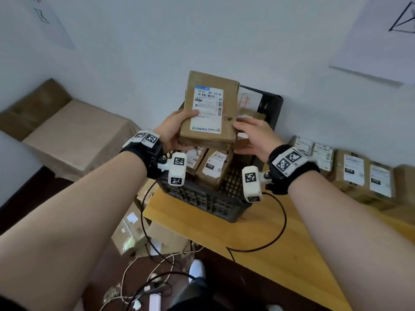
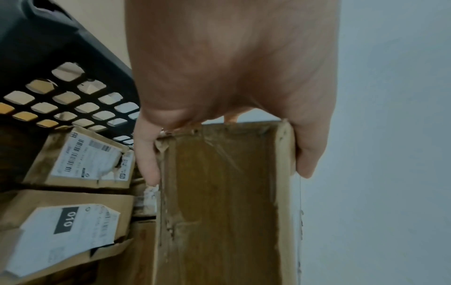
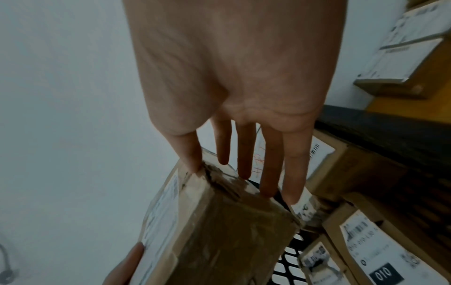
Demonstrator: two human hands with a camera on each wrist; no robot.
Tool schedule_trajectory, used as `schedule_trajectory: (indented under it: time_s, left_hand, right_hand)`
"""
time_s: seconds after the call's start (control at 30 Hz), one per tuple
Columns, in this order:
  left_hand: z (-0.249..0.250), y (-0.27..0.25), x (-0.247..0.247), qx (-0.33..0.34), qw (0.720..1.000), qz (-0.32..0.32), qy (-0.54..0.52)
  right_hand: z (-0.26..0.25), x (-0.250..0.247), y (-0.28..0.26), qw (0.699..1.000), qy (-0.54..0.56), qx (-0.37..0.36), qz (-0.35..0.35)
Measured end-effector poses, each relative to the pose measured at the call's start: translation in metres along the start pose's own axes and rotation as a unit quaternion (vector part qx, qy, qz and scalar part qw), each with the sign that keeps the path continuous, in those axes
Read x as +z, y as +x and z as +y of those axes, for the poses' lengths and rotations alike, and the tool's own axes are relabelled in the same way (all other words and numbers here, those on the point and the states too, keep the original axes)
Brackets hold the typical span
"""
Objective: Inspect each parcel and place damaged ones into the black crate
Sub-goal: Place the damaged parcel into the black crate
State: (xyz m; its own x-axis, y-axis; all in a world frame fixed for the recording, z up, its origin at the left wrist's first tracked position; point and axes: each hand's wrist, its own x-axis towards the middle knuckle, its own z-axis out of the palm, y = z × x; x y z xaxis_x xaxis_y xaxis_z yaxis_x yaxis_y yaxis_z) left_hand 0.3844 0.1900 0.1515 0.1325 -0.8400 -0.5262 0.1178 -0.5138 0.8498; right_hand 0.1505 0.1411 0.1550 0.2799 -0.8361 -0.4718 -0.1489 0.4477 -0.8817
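I hold a brown cardboard parcel [image 1: 208, 108] with a white shipping label above the black crate [image 1: 202, 203]. My left hand [image 1: 177, 127] grips its lower left corner, thumb on the label face and fingers behind. My right hand [image 1: 251, 135] is at the lower right corner with fingers straight; its thumb touches a torn, crumpled edge of the parcel [image 3: 219, 179]. The left wrist view shows the parcel's taped side [image 2: 219, 202] between thumb and fingers. Several parcels [image 1: 213, 167] lie in the crate, some with ripped labels [image 2: 85, 160].
The crate stands on a wooden table [image 1: 258, 232] against the wall. A row of labelled parcels [image 1: 359, 173] lines the table's right side. A large cardboard box [image 1: 74, 133] sits at left. Boxes [image 1: 130, 234] and cables [image 1: 143, 277] lie on the floor.
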Motion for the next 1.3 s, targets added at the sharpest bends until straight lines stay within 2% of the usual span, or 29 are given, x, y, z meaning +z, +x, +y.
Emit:
schedule_trajectory:
  time_s: [0.07, 0.17, 0.27, 0.37, 0.53, 0.8, 0.93, 1.07, 1.2, 1.3]
  left_hand:
    - [-0.007, 0.014, -0.01, -0.03, 0.999, -0.025, 0.005]
    - [-0.018, 0.033, -0.014, -0.104, 0.989, -0.103, 0.018]
    - [-0.035, 0.054, -0.004, -0.184, 0.972, -0.145, 0.025]
    - [-0.047, 0.072, 0.013, -0.22, 0.968, -0.119, 0.024]
    - [-0.072, 0.096, 0.036, -0.243, 0.958, -0.102, 0.118]
    - [-0.103, 0.136, 0.04, -0.298, 0.94, -0.101, 0.132]
    - [-0.102, 0.142, 0.036, -0.296, 0.938, -0.11, 0.14]
    - [-0.083, 0.134, 0.034, -0.26, 0.957, -0.095, 0.086]
    - [-0.07, 0.141, 0.019, -0.221, 0.97, -0.098, 0.034]
    - [-0.055, 0.139, 0.014, -0.177, 0.982, -0.069, -0.017]
  right_hand:
    - [0.006, 0.006, 0.008, 0.999, -0.016, 0.031, 0.015]
    - [0.011, 0.007, 0.016, 0.994, -0.035, 0.093, 0.034]
    - [0.016, 0.002, 0.025, 0.982, -0.118, 0.125, 0.073]
    - [0.021, -0.004, 0.033, 0.964, -0.205, 0.149, 0.082]
    - [0.036, -0.004, 0.045, 0.927, -0.323, 0.178, 0.063]
    - [0.057, 0.004, 0.065, 0.905, -0.367, 0.206, 0.055]
    - [0.056, 0.007, 0.071, 0.903, -0.366, 0.215, 0.067]
    - [0.052, 0.005, 0.071, 0.921, -0.326, 0.197, 0.084]
    - [0.039, 0.003, 0.078, 0.952, -0.254, 0.128, 0.109]
    - [0.029, 0.005, 0.08, 0.973, -0.172, 0.071, 0.133]
